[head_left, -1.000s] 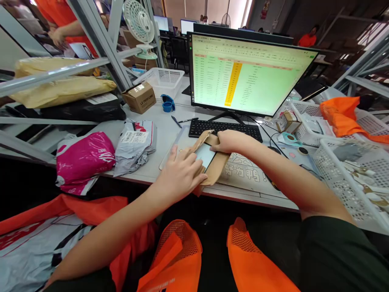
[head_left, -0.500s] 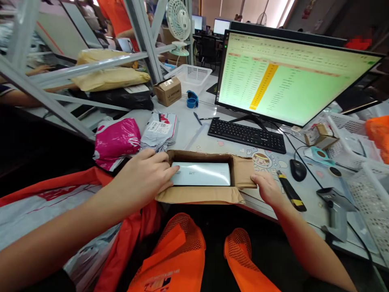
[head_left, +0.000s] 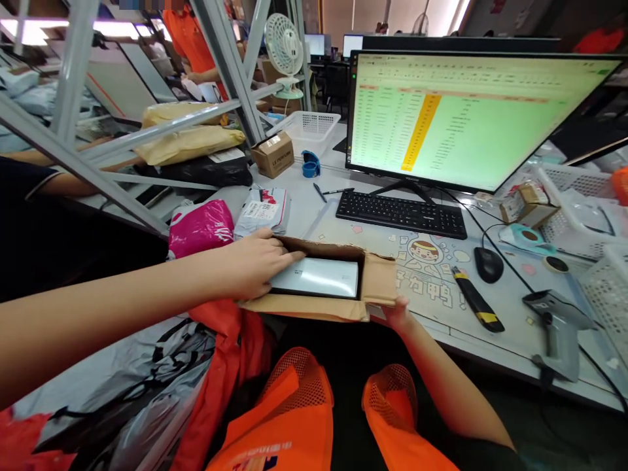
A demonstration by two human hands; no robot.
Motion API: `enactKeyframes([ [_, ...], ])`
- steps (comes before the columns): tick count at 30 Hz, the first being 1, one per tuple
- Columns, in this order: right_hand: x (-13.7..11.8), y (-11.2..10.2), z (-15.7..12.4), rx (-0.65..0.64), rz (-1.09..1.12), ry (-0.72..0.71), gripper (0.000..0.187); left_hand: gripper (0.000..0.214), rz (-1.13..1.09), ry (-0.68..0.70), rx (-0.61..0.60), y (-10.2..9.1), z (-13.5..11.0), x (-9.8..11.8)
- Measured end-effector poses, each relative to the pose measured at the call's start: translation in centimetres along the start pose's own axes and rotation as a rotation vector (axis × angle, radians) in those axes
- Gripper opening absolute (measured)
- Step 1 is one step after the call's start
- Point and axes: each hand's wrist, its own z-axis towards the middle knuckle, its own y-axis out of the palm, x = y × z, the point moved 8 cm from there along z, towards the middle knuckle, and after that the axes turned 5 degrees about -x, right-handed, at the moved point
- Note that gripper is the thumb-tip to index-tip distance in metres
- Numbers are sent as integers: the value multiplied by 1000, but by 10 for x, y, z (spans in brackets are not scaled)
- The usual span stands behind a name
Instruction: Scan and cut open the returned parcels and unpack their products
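A brown cardboard box [head_left: 314, 310] with its flaps folded out is tilted towards me at the desk's front edge. Inside lies a glossy white box [head_left: 324, 277]. My left hand [head_left: 262, 263] reaches over the left end of the cardboard box, with its fingers closed about the white box's left end; some fingertips are hidden inside. Low at the right end, my right hand [head_left: 396, 315] grips the cardboard box beneath its right flap [head_left: 380, 280], most of its fingers out of sight.
Behind the box are a keyboard [head_left: 400, 214] and monitor [head_left: 471, 118]. A mouse [head_left: 488, 264], utility knife [head_left: 477, 301] and barcode scanner [head_left: 559, 330] lie right. Pink [head_left: 201, 229] and grey parcels [head_left: 262, 210] sit left, by a metal frame [head_left: 161, 127]. Another person's arm [head_left: 66, 183] shows far left.
The cardboard box has shifted slightly left. My left hand has moved further over and into it. My right hand has slid from the flap's outer edge to lower under the right end.
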Motion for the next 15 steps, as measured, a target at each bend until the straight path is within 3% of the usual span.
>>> enactKeyframes([
  [2,2,7,7,-104,-8,-5,137,68,31,74,-112,7,5,0],
  [4,-2,10,10,-125,-73,-48,144,69,57,74,-166,8,12,-2],
  [7,-5,14,6,-69,-249,-128,148,65,15,94,-170,0,21,3],
  [9,-9,13,-1,18,-375,-192,140,62,-63,124,-142,-11,21,8],
  [13,-33,-5,-28,169,-493,-343,120,56,-318,57,37,-47,14,-4],
  [15,-45,-24,-50,222,-502,-357,113,56,-561,11,297,-74,11,-20],
])
